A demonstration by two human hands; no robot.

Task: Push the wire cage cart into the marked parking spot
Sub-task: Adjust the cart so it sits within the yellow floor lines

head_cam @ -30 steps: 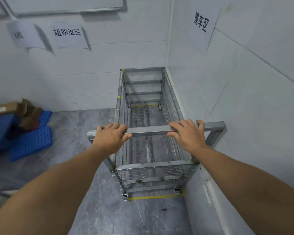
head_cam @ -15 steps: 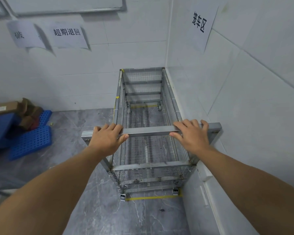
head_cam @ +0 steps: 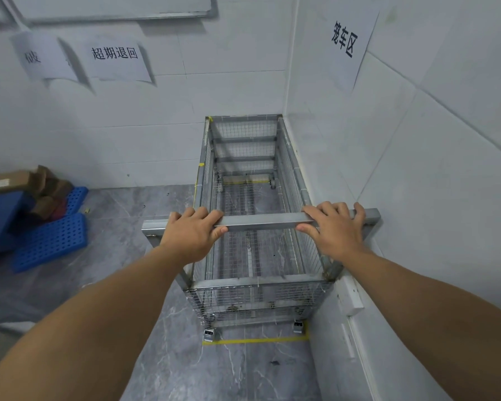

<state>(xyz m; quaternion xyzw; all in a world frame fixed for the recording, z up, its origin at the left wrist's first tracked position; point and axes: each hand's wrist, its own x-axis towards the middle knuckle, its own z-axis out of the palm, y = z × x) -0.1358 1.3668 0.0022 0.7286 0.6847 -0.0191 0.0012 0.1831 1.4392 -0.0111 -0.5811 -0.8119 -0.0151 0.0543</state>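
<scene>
The wire cage cart [head_cam: 245, 157] is an empty metal mesh cage on small casters, standing in the room's corner with its far end against the back wall and its right side along the right wall. Yellow floor tape [head_cam: 255, 340] marks the parking spot; the near strip lies just behind the near casters. My left hand [head_cam: 193, 234] grips the left part of the flat metal handle bar [head_cam: 261, 220]. My right hand [head_cam: 334, 228] grips the bar's right part.
A paper sign [head_cam: 346, 39] hangs on the right wall above the cart; two more signs [head_cam: 115, 55] hang on the back wall. Blue plastic pallets [head_cam: 51, 241] with cardboard boxes [head_cam: 26, 183] lie at the left. Grey marble floor [head_cam: 128, 221] stretches left of the cart.
The cart has rolled slightly forward into the corner, and the near yellow tape strip now shows clear behind the casters. Both hands stay on the handle bar.
</scene>
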